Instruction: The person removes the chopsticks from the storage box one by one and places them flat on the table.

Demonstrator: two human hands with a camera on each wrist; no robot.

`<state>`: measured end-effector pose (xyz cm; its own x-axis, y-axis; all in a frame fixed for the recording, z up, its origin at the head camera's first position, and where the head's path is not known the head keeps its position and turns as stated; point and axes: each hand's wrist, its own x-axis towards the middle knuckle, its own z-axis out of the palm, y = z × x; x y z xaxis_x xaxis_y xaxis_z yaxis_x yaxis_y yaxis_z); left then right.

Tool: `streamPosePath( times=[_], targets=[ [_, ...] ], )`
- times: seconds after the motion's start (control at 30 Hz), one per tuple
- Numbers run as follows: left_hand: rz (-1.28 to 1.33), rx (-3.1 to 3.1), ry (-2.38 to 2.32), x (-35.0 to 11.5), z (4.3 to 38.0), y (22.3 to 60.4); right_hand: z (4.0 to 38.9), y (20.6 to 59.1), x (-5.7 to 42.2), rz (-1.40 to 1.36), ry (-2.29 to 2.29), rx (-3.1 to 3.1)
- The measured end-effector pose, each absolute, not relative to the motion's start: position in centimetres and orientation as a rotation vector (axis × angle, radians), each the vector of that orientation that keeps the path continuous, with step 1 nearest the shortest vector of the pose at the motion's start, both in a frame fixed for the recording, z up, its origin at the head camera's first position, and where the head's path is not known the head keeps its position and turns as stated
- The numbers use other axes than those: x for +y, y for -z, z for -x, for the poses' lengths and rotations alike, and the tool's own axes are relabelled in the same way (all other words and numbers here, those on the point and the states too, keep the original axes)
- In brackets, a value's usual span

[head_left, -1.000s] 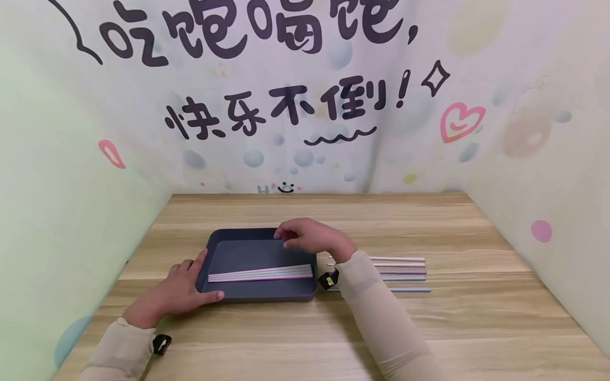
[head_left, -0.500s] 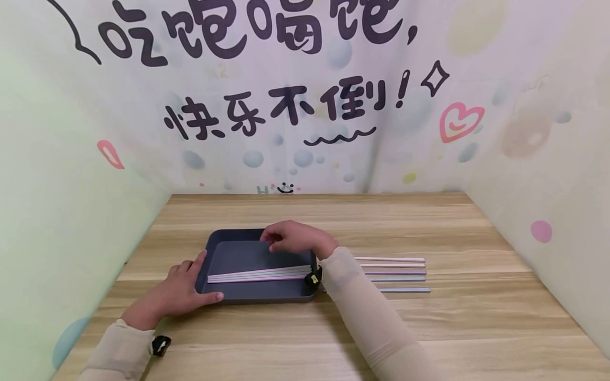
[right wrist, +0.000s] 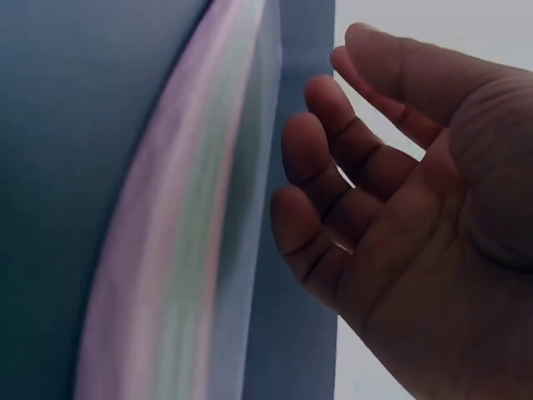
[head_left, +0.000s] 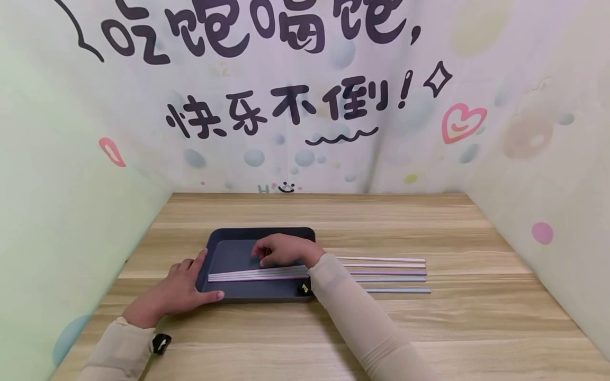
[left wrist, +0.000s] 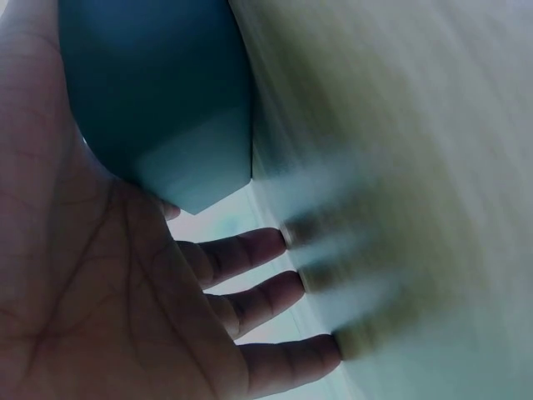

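On the left, a pale sleeve [head_left: 119, 346] is cut off by the bottom edge, with a small black thing [head_left: 161, 344] on its cuff. The left hand [head_left: 177, 288] touches the near left corner of a dark tray [head_left: 233, 256]. Its thumb and fingers are spread, and the wrist camera shows three fingertips on the worktop [head_left: 476, 317]. The pointing finger is mostly hidden by the tray in that view, and the wood there looks smeary. A bunch of thin sticks [head_left: 257, 275] lies across the tray, near the left thumb but apart from it. I can't count the sticks, and their right end is tucked out of sight behind the other arm. The right hand [head_left: 285, 251] hangs over the tray. Its fingers are loosely bent, just past the far side of the bunch, with a gap between. Up close, the bunch is a blurry stripe of purple, pink and green. The right sleeve [head_left: 367, 323] runs off the bottom. It hides the left ends of five loose sticks [head_left: 395, 273] on the worktop, well away from the right fingers, with the nearest stick a bit apart.
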<state>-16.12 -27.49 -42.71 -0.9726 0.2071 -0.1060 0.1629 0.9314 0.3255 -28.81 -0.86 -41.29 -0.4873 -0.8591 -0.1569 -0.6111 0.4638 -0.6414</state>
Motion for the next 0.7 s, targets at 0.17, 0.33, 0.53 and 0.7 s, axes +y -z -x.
streamPosePath(
  times=[0.17,0.33,0.53,0.7],
  targets=[
    [-0.289,2.945,-0.48,-27.5,16.2,42.7,29.1,42.3,-1.0,1.194,0.738,2.19],
    [-0.285,2.946,-0.489,-27.5,16.2,43.0,29.0,42.8,-1.0,1.182,0.735,2.19],
    [-0.291,2.949,-0.481,-27.5,16.3,43.0,28.9,43.0,-0.8,1.184,0.738,2.222],
    [-0.283,2.944,-0.48,-27.5,16.4,43.0,28.8,43.1,-0.7,1.182,0.753,2.244]
  ],
)
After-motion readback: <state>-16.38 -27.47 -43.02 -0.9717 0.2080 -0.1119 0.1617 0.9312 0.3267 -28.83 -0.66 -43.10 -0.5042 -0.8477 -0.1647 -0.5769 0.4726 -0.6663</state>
